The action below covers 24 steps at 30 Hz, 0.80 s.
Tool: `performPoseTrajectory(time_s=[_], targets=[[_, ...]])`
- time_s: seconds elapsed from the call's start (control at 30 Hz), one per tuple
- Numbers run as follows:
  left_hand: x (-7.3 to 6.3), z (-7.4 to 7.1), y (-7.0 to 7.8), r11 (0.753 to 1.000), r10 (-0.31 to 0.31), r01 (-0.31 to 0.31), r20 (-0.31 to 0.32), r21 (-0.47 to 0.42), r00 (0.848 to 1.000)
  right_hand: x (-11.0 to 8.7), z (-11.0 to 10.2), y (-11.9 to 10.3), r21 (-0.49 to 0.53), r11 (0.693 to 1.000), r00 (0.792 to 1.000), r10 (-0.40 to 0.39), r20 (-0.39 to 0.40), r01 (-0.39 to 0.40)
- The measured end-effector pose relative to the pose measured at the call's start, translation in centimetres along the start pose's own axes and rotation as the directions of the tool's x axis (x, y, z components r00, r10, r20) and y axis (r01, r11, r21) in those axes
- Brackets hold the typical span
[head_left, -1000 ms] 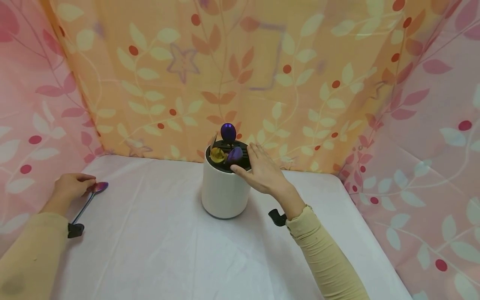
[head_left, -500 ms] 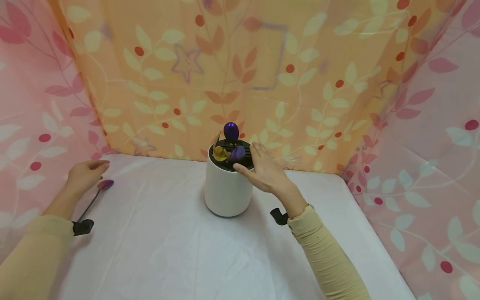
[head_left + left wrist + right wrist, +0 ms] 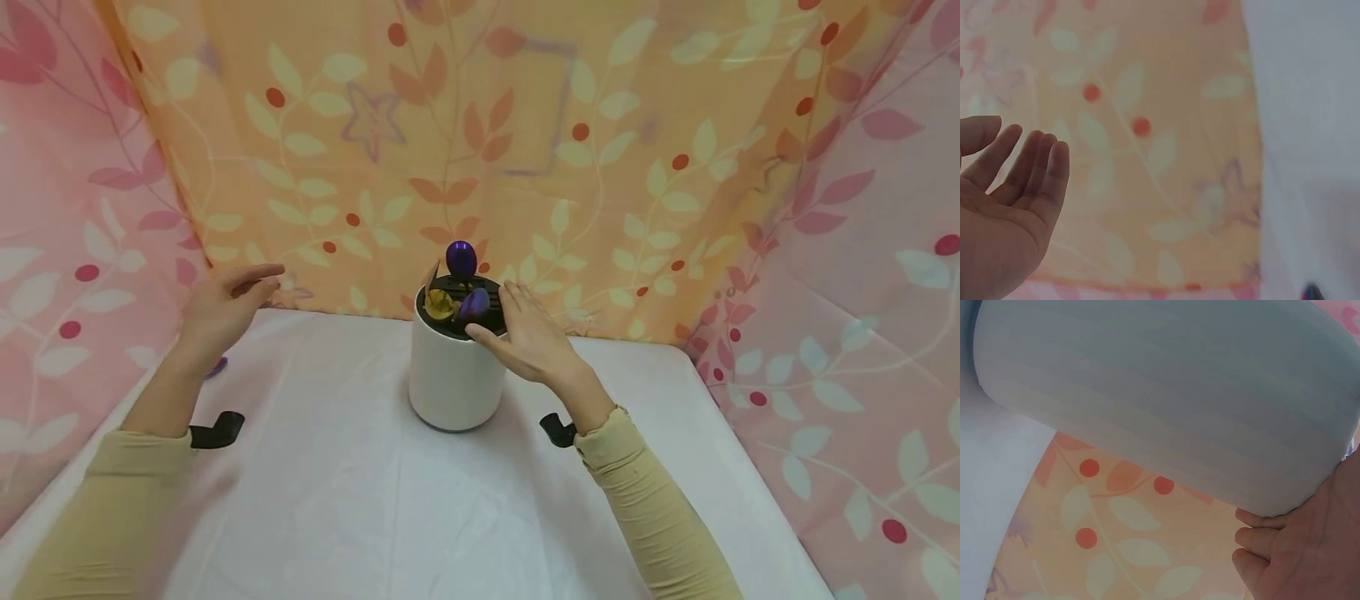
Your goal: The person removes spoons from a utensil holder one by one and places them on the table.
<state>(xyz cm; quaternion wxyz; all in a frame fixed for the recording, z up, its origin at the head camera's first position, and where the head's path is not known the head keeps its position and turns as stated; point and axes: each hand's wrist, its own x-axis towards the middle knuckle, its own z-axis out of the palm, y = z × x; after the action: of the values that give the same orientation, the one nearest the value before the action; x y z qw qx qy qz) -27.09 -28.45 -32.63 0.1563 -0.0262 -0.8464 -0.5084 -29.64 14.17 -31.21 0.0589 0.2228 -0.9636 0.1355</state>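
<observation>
A white cylindrical utensil holder (image 3: 453,383) with a black slotted top stands upright at the table's middle. From its top rise a shiny purple spoon (image 3: 461,259), a second purple spoon head (image 3: 475,307), a gold spoon head (image 3: 439,305) and a thin pointed piece (image 3: 432,277). My right hand (image 3: 536,337) rests against the holder's upper right side, fingers fairly straight and thumb at the rim. Raised over the left side of the table, my left hand (image 3: 225,315) holds nothing, its fingers loosely bent. Behind its wrist shows the purple tip of a spoon (image 3: 217,367), mostly hidden by the forearm.
A white cloth (image 3: 330,500) covers the table. Patterned curtains close in the back (image 3: 315,150) and both sides, close behind the holder. Black wrist-camera mounts (image 3: 217,430) stick out from both wrists.
My left hand has let go of the purple spoon, leaving it on the table, and has risen to the right. The right hand stays at the holder.
</observation>
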Motion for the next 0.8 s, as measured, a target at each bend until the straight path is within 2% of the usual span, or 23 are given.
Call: performPoseTrajectory(time_s=[0.17,0.3,0.37,0.53,0.67,0.8], targets=[[0.0,2.8,3.4,0.981,0.102,-0.093,0.048,-0.172,0.994,-0.2,0.0,0.0,0.003,1.0,1.0,0.004,0.005,-0.004],[0.2,5.3,5.3,0.949,0.217,-0.194,0.071,-0.248,0.973,-0.3,-0.1,0.0,0.008,1.0,1.0,0.012,0.005,-0.012],[0.3,6.3,6.1,0.939,0.246,-0.217,0.08,-0.267,0.966,-0.3,-0.1,0.0,0.011,1.0,1.0,0.015,0.005,-0.015],[0.6,8.6,7.5,0.925,0.267,-0.229,0.091,-0.302,0.959,-0.2,0.0,0.0,0.005,1.0,1.0,0.01,0.008,-0.01],[1.2,10.1,8.4,0.911,0.3,-0.247,0.119,-0.329,0.946,-0.1,-0.1,-0.1,0.006,1.0,1.0,0.014,0.008,-0.014],[1.7,11.2,9.0,0.918,0.301,-0.238,0.164,-0.319,0.94,-0.1,-0.1,-0.1,-0.001,1.0,1.0,0.017,0.015,-0.017]])
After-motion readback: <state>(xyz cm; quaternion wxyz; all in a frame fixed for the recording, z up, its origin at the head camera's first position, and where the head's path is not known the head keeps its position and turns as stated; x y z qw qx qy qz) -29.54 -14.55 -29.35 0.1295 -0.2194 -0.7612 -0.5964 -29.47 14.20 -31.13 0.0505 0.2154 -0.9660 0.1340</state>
